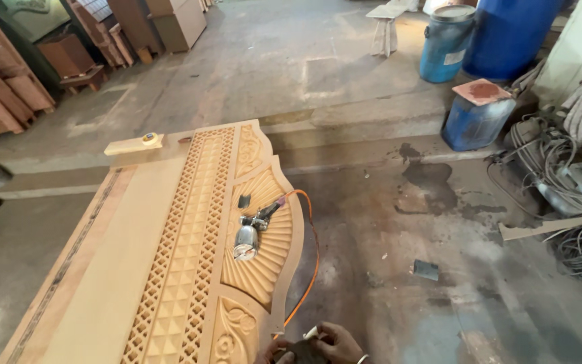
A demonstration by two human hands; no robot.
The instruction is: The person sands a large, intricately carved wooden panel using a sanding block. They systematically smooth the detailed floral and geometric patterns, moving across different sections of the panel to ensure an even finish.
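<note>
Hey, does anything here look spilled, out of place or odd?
Yes. A spray gun lies on its side on the carved panel, its orange hose trailing over the edge. Dark stains mark the floor near the blue can.

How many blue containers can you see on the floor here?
3: a large blue drum at the top right, a smaller blue barrel left of it, and a squat blue can nearer. Others may be out of frame.

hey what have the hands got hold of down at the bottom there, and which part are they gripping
Both hands close around a small dark object at the frame's bottom edge, fingers wrapped over its top. What it is cannot be told.
</note>
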